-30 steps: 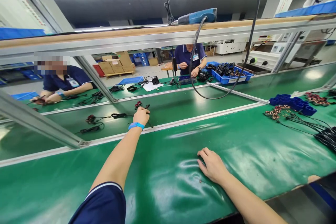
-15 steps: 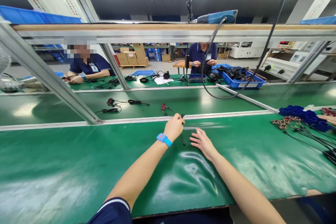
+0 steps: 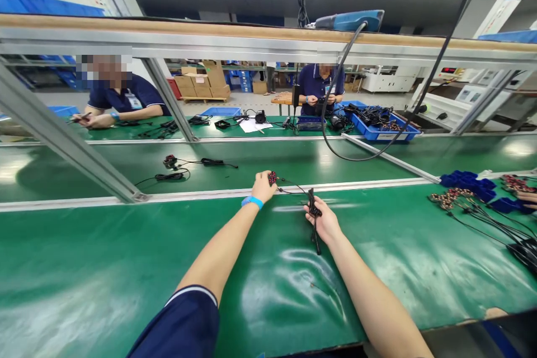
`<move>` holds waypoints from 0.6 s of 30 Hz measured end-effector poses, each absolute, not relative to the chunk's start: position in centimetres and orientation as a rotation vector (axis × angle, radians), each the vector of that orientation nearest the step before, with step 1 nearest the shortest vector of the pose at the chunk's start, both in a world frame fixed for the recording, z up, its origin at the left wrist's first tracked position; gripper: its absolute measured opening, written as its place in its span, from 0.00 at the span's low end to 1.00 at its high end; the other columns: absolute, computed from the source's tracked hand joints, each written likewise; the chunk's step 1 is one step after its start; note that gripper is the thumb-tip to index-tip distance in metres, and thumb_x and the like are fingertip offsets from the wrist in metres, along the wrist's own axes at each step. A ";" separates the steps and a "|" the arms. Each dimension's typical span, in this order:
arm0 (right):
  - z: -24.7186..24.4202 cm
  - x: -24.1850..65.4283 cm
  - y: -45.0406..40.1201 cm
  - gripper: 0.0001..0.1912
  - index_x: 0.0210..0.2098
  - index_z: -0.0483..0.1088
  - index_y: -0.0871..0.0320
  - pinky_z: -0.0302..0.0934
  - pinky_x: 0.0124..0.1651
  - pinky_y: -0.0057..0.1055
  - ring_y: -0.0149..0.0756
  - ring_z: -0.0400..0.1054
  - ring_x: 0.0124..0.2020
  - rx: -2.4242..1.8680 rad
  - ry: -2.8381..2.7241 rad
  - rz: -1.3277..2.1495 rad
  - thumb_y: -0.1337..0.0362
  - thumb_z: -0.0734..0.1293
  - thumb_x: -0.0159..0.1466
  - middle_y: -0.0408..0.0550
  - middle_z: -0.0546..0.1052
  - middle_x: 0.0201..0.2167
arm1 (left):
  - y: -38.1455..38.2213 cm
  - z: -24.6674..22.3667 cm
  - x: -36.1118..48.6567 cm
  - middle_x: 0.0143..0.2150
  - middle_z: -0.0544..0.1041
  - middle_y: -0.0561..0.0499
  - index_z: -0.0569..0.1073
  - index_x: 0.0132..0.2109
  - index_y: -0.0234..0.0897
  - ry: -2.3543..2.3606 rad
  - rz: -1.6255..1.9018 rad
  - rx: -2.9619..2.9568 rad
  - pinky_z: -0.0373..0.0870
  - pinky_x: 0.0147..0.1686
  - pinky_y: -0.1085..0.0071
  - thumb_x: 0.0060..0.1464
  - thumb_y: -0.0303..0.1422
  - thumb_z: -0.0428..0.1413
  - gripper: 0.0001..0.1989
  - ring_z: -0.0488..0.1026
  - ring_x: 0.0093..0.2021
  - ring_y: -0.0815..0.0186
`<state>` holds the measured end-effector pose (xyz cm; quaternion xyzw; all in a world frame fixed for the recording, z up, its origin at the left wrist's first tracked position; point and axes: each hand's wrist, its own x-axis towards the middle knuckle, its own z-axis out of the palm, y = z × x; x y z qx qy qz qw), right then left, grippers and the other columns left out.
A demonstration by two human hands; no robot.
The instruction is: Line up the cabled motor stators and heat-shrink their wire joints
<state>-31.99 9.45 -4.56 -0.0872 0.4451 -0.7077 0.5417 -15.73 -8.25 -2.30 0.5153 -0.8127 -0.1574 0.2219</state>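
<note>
My left hand, with a blue band at its wrist, is closed on a cluster of small red and black parts at one end of a cable. Thin black leads run from that cluster to a bundled black cable. My right hand grips this bundle, and a plug end hangs below the fingers. Both hands are above the metal rail at the far edge of the green mat.
Another cable set lies beyond the rail at left. Gold-coloured parts on leads and dark blue holders sit at right, near another person's hand. Slanted metal posts support the shelf. Two people work across the bench.
The bundled cable has passed from my left hand to my right hand, which was open. My left hand has moved left and taken hold of the red and black cluster.
</note>
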 end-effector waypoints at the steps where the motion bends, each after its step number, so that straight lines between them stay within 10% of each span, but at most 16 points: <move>1: -4.6 -32.0 9.4 0.16 0.49 0.68 0.55 0.71 0.31 0.26 0.34 0.77 0.35 -0.208 1.064 -1.685 0.66 0.69 0.61 0.44 0.77 0.35 | -9.7 -2.6 -15.9 0.62 0.66 0.40 0.65 0.63 0.35 -2.245 -0.441 1.490 0.72 0.55 0.51 0.64 0.36 0.58 0.23 0.71 0.55 0.54; 18: -0.8 -37.3 12.1 0.26 0.42 0.73 0.59 0.62 0.26 0.24 0.28 0.69 0.27 -0.703 1.400 -1.693 0.62 0.77 0.43 0.44 0.77 0.33 | -8.8 -0.4 -17.9 0.51 0.73 0.45 0.73 0.51 0.34 -2.584 -0.340 1.481 0.74 0.51 0.58 0.64 0.34 0.58 0.11 0.74 0.48 0.60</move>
